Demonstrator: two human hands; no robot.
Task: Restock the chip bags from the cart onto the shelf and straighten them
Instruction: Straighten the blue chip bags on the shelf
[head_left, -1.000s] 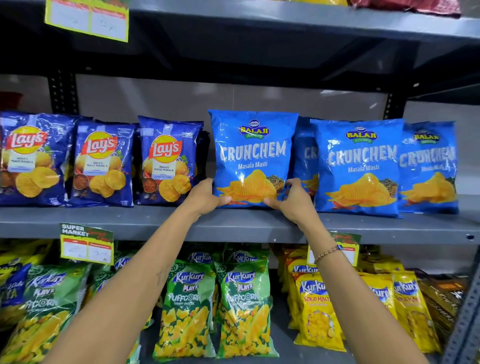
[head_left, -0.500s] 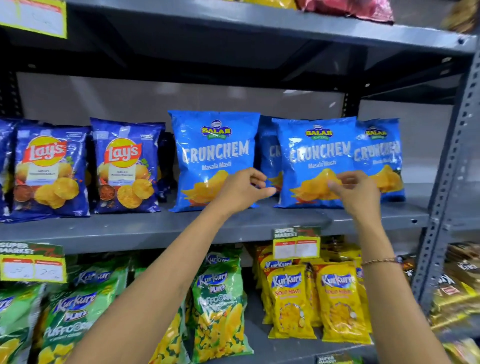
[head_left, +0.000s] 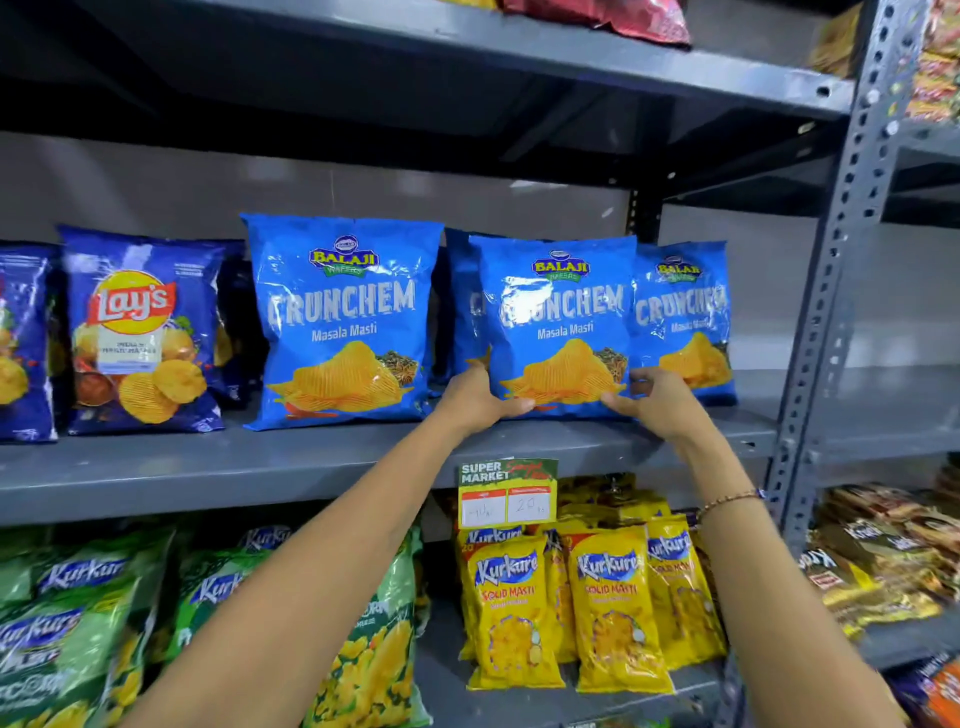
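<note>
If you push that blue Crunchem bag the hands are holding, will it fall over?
Probably easily. The Crunchem bag looks puffed with air, so likely light, and it stands on a narrow bottom edge. Its glossy film may slide on the shelf. The left hand and right hand steady its lower corners.

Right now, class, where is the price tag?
In the head view, the price tag hangs from the middle shelf's front edge, right of centre, between both forearms, above the yellow Kurkure bags.
</note>
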